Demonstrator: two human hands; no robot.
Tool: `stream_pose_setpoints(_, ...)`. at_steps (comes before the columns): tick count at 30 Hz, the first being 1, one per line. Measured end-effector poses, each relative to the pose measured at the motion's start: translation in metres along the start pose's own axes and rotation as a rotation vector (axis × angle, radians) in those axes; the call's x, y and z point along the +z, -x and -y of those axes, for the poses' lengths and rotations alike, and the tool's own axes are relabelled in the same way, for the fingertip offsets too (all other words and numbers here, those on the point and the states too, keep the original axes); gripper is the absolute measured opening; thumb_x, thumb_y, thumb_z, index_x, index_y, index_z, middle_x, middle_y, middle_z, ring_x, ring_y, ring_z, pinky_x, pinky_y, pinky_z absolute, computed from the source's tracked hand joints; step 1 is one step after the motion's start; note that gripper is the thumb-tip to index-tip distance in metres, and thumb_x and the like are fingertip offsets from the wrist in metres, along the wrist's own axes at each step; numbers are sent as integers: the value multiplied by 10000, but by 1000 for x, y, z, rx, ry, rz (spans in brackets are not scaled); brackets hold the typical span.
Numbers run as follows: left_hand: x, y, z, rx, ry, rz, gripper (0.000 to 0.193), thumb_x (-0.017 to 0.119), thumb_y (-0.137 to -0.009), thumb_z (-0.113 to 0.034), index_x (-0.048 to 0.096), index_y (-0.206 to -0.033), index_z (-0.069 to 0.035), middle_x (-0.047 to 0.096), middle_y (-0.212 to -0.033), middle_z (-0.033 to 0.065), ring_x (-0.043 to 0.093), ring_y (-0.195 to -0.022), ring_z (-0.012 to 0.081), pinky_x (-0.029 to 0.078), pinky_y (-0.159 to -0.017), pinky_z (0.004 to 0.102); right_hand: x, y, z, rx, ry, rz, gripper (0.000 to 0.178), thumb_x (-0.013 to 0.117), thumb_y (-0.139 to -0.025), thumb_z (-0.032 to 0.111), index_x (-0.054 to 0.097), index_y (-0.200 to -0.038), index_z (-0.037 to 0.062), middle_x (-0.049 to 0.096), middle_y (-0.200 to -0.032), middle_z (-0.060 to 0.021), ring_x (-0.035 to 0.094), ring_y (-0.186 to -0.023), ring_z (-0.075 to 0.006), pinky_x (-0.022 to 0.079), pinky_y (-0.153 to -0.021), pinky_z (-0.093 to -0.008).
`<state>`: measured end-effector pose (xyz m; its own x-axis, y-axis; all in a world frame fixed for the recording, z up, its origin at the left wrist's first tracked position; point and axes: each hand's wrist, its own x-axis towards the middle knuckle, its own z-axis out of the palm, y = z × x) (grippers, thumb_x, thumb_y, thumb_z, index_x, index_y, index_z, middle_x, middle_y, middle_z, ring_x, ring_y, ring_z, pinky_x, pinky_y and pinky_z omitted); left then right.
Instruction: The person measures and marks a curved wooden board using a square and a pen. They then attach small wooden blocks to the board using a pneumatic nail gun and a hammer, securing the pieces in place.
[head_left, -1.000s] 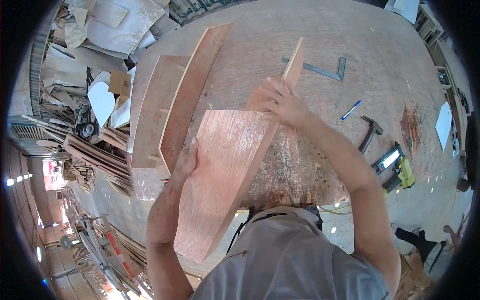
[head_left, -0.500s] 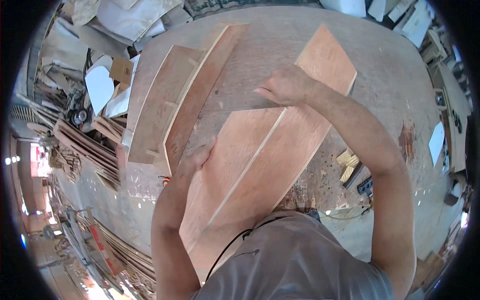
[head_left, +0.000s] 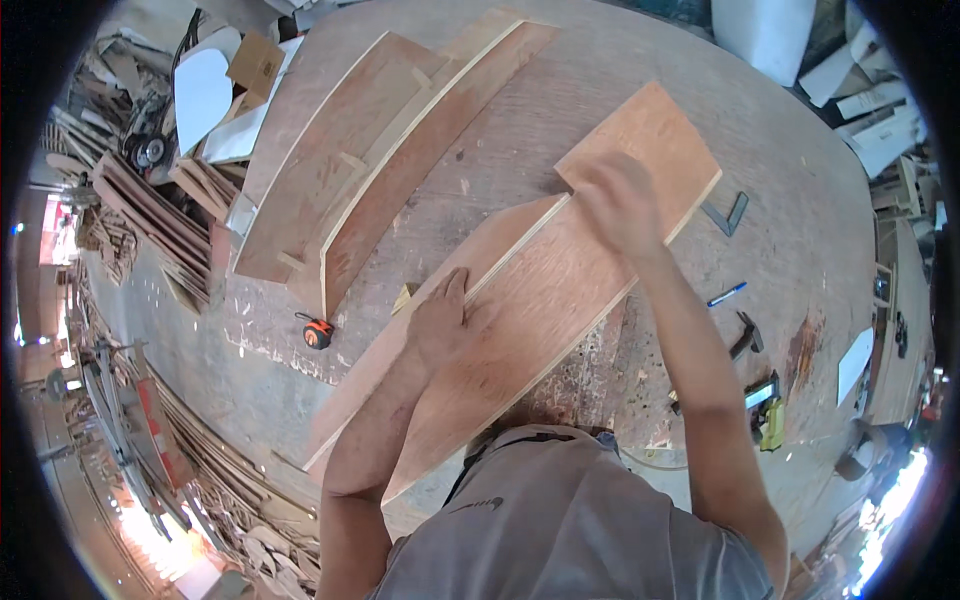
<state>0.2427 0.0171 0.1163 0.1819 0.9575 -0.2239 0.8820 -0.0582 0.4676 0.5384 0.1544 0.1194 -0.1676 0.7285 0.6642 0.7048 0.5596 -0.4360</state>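
A long plywood piece (head_left: 530, 290) slants across the table's near edge toward me. It has a wide face, a pale edge strip along its middle and a narrower plywood side (head_left: 440, 270) left of that strip. My left hand (head_left: 438, 318) lies on it at the strip, fingers stretched out. My right hand (head_left: 618, 205) is over its far end, smeared by motion; whether it holds anything cannot be made out. Just beyond, an angled plywood board (head_left: 645, 130) lies partly behind the right hand.
Another curved plywood assembly (head_left: 390, 160) lies at the far left. An orange-black tape measure (head_left: 317, 332) sits at the table's left edge. Right of the plywood are a try square (head_left: 732, 214), a blue pen (head_left: 727, 294), a hammer (head_left: 745, 336) and a yellow-green tool (head_left: 771, 430).
The view has shifted, and the plywood piece has turned so its wide face shows more. My left hand has moved from its left side onto the strip; my right hand, now blurred, has shifted over the far end.
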Motion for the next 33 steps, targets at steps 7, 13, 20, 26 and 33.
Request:
stream_pose_setpoints(7,9,-3,1,34,-61,-76,784,585,-959,-540,428,-1448,51,577,-1371,255,620,-1170,408,497,-978,470,-180,323,-123,1003,782,-3,527,714,-929,344,616,-1280,-38,689,-1152,-211,658,-1059,-337,508,-941,-411)
stream_pose_setpoints(13,9,-2,-9,6,-59,-113,748,644,-933,-488,455,-1431,36,566,-1389,241,584,-1229,397,466,-1034,463,-198,403,-135,1333,756,30,682,751,-863,376,556,-1320,-91,686,-1121,-289,673,-1040,-409,528,-895,-458)
stream_pose_setpoints(20,8,-8,-26,65,24,-161,815,744,-842,-476,468,-1429,16,534,-1434,213,539,-1293,376,444,-1069,467,-235,418,-165,1628,184,-332,358,726,-892,233,585,-1095,-26,639,-817,-100,629,-693,-224,527,-616,-362)
stream_pose_setpoints(26,3,-16,-21,71,53,-92,921,752,-793,-553,435,-1461,-4,521,-1450,210,517,-1325,373,437,-1087,462,-173,225,17,1329,-232,-314,373,598,-1027,345,569,-1190,11,560,-710,-19,539,-570,-100,453,-513,-259)
stream_pose_setpoints(33,7,-16,-17,57,46,-83,972,680,-817,-637,392,-1479,15,485,-1479,224,483,-1366,382,443,-1097,455,-98,85,115,999,-426,487,439,698,-927,103,573,-1329,-22,646,-899,-45,599,-749,-91,491,-663,-244)
